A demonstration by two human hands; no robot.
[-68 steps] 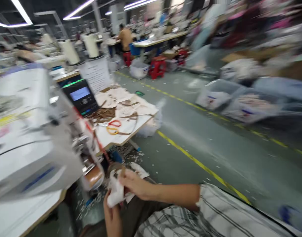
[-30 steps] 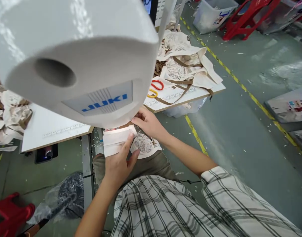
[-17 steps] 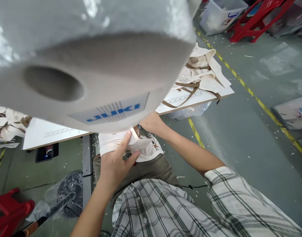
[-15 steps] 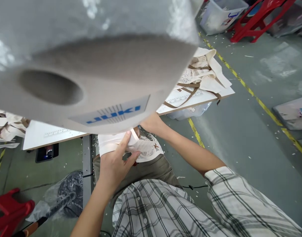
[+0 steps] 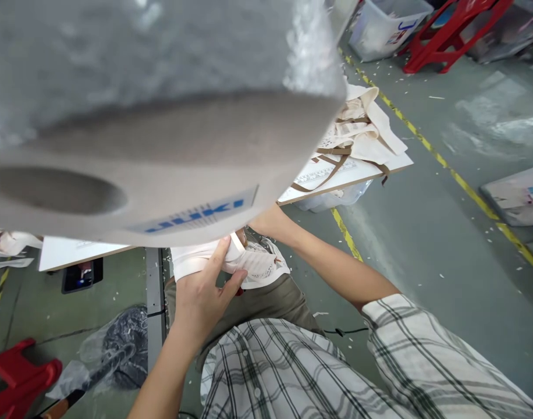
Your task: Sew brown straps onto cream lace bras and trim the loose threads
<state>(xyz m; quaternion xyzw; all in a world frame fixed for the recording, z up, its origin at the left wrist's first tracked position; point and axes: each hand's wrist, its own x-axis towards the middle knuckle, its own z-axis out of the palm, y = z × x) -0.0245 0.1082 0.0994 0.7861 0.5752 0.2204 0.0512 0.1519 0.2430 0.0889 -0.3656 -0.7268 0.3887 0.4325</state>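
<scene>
A cream lace garment (image 5: pixel 260 269) with a small brown bow lies over my lap, below the sewing machine head (image 5: pixel 183 169). My left hand (image 5: pixel 208 288) grips the garment's left part, index finger on top of the cloth and thumb at its near edge. At the garment's far right side is my right hand (image 5: pixel 266 222). Its fingers go out of sight behind the machine head, so their hold cannot be seen. The needle area and the far part of the garment are hidden as well.
The white table (image 5: pixel 308 185) carries a pile of cream garments (image 5: pixel 365 125) with brown straps. A grey table leg (image 5: pixel 155 297) stands left of my knees. Red stools (image 5: pixel 454 35), a plastic bin (image 5: pixel 386 29) and a plastic-wrapped bundle (image 5: pixel 127 343) are on the floor.
The machine head appears slightly lower and further left, as the view has shifted. Both hands stay nearly in place, and the garment has barely moved.
</scene>
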